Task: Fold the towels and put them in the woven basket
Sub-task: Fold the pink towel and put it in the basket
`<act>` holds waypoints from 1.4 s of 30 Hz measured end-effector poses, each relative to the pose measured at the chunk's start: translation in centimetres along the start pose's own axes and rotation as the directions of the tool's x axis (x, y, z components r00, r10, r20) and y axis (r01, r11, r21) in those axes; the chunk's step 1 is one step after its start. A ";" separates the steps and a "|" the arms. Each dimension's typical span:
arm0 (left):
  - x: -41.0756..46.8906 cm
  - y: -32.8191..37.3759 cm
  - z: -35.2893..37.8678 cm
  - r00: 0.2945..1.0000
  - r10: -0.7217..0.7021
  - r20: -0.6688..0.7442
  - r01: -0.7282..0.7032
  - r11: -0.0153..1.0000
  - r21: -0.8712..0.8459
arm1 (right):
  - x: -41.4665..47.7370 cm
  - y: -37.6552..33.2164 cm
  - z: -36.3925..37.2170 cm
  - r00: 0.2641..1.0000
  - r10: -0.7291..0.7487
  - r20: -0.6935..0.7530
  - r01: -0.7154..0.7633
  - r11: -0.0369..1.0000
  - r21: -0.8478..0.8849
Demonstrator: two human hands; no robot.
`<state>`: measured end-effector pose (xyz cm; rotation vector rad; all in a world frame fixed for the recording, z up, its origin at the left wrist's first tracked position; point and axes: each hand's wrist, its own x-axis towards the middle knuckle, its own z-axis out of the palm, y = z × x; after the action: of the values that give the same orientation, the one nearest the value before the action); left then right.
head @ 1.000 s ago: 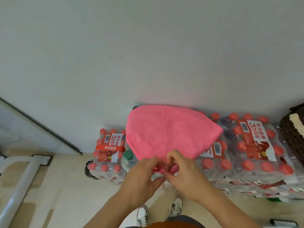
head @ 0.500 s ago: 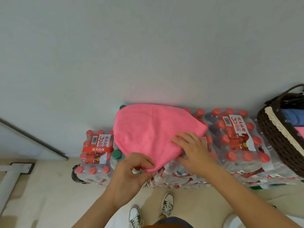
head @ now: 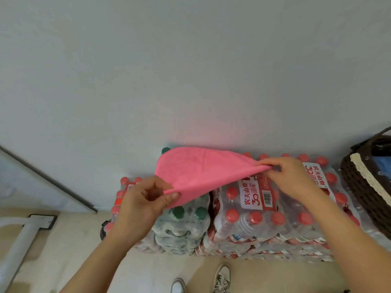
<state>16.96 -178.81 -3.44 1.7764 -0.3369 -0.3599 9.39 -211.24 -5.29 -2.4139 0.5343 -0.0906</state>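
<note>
Bottled-water packs (head: 260, 220) below, pink towel (head: 201, 172) stretched between left hand (head: 141, 206) and right hand (head: 294, 178), each pinching a corner

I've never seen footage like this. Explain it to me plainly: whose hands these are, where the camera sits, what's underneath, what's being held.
No machine here: a person wears one wide-angle camera on the head, looking forward and down, so their own arms reach in from below. The left hand pinches the near edge of a pink towel; the right hand pinches its right corner, and that edge is raised. The towel's far part rests on shrink-wrapped water bottles: a green-capped pack under it, red-capped packs beside it. At far right stands a dark woven basket with something blue inside. The person's shoes show at the bottom.
</note>
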 end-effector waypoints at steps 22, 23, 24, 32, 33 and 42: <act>11.7 9.1 6.6 0.948 0.234 -0.217 -0.275 0.943 -0.185 | -0.7 0.5 -13.4 0.720 0.244 -0.650 0.177 0.841 0.512; 11.9 9.7 6.8 0.937 0.268 -0.225 -0.311 0.933 -0.182 | -0.5 0.5 -14.1 0.694 0.247 -0.676 0.205 0.833 0.514; 11.9 10.3 7.0 0.924 0.306 -0.232 -0.348 0.921 -0.175 | -0.6 0.3 -14.8 0.672 0.246 -0.699 0.238 0.821 0.518; 7.6 6.6 6.7 0.953 0.300 -0.043 -0.303 0.946 -0.114 | -4.6 2.9 -13.2 0.738 0.238 -0.632 0.264 0.760 0.594; 6.6 4.9 6.6 0.969 0.249 0.007 -0.247 0.964 -0.097 | -5.5 4.1 -11.8 0.766 0.248 -0.593 0.197 0.788 0.583; 0.5 -5.2 7.1 0.909 -0.139 0.394 0.065 0.978 0.196 | -13.5 11.2 -3.2 0.838 0.472 -0.274 -0.336 0.842 0.423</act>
<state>14.67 -184.16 -10.07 1.8936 -0.5864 -0.8023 -7.54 -215.54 -8.76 -1.8770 1.1018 -0.4259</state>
